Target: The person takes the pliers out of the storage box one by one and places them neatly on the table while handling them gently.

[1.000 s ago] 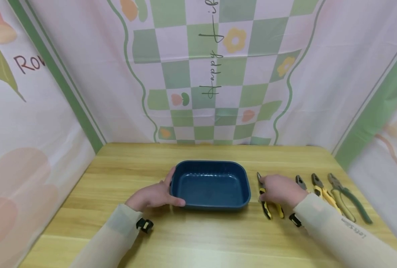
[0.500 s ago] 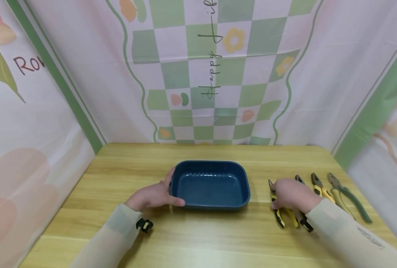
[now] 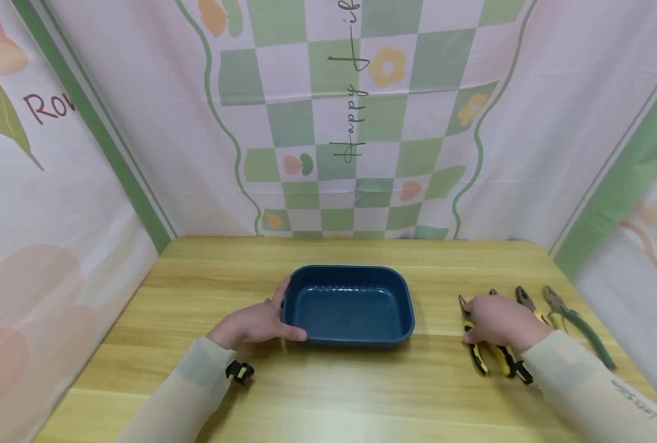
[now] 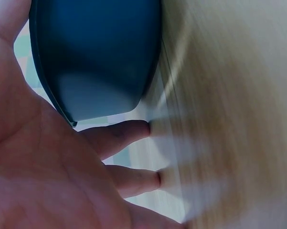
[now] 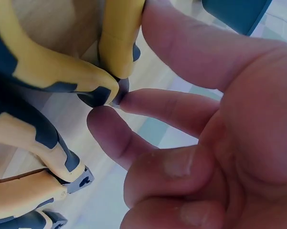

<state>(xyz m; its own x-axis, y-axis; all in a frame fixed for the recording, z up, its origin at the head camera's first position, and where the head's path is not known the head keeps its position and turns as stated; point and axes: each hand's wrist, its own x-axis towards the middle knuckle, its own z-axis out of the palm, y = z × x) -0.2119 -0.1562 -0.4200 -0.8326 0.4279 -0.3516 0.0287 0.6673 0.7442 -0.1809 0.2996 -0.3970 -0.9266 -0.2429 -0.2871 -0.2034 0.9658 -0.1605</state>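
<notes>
My left hand (image 3: 256, 323) spans the left end of a dark blue rectangular box (image 3: 350, 307), its thumb over the near left corner. In the left wrist view, its fingers reach out fairly straight beside the box (image 4: 100, 52), tips down at the tabletop. The right hand (image 3: 502, 320) pinches needle-nose pliers (image 3: 477, 357) near the pivot; their jaws point away from me and their yellow-black handles spread toward me. Its thumb and first two fingers meet the pliers (image 5: 122, 40) in the right wrist view, while the other fingers curl underneath. The palm hides part of a second pair.
Right of my right hand lie combination pliers with yellow handles (image 3: 524, 299) and, furthest right, pliers with green handles (image 3: 585, 329). All rest on the wooden table (image 3: 328, 394). Behind its far edge hangs a checked curtain (image 3: 339, 123).
My right hand has shifted right with the needle-nose pliers, away from the box and toward the other pliers, slowing over the last half second. Left hand and box have stayed put.
</notes>
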